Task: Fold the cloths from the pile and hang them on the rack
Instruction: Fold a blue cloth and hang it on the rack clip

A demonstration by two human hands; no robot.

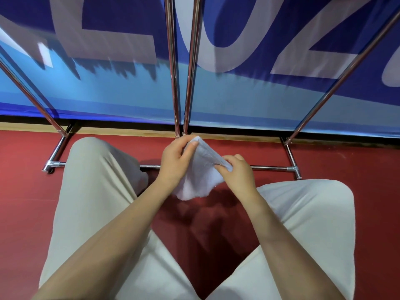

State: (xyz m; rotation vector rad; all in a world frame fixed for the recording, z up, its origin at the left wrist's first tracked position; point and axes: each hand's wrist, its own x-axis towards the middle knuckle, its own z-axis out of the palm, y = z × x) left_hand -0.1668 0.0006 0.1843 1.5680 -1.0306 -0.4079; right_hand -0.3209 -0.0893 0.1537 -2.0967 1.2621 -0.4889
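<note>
Blue banner point(216, 94) reads perhaps "LOZ".

You are in what looks like a sports hall or event venue rather than a home. The red floor point(324, 161) around your knees is smooth and seamless like court surfacing. From nine o'clock across twelve to three o'clock hangs a big blue printed banner point(238, 100) with huge pale letters, the kind set along a court edge. In front of it stands a chrome tube rack point(179, 83), its feet resting on the floor.
</note>
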